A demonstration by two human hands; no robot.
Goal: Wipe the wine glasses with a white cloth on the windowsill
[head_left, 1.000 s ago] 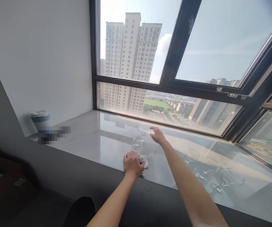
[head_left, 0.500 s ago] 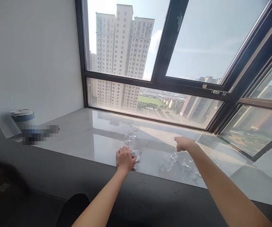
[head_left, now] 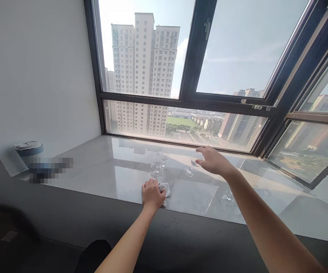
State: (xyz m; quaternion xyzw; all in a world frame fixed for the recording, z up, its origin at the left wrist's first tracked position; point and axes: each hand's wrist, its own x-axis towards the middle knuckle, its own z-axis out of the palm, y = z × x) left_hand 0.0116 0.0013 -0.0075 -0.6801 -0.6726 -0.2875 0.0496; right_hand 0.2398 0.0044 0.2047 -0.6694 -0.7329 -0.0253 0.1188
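Two hands work mid-frame on the counter (head_left: pixel 101 167): the left hand (head_left: pixel 152 194) is closed on a white cloth (head_left: pixel 164 188), mostly hidden beneath it. The right hand (head_left: pixel 213 161) holds a tilted wine glass (head_left: pixel 191 167), its bowl partly covered; two upright glasses (head_left: pixel 157 167) beside the cloth are faint.

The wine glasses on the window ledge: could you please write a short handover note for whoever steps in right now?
Left hand: closed on the white cloth, pressed to the marble ledge.
Right hand: holding a wine glass by the bowl, tilted, just above the ledge.
Two glasses stand upright behind the cloth; another glass stands to the right, partly behind the right forearm.
Done: two glasses grouped by the cloth.
Left: the held glass and those to the right.
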